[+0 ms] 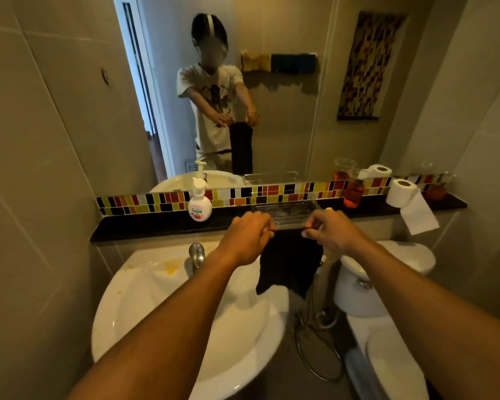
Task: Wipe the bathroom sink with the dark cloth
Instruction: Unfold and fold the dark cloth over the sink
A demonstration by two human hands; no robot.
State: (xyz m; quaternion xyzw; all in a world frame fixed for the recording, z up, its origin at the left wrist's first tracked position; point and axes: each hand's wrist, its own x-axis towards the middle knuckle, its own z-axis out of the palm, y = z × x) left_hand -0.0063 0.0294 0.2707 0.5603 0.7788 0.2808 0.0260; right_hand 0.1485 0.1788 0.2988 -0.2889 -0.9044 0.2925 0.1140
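A dark cloth hangs in the air above the right rim of the white round sink. My left hand pinches its top left corner and my right hand pinches its top right corner, so the upper edge is stretched between them. The lower corners dangle loose. Yellow-orange stains mark the sink's back left rim beside the metal faucet. Both forearms cross over the basin and hide part of it.
A dark ledge behind the sink carries a soap pump bottle, a clear tray, an orange bottle and a toilet roll. The toilet stands to the right, with a spray hose between. A mirror is above.
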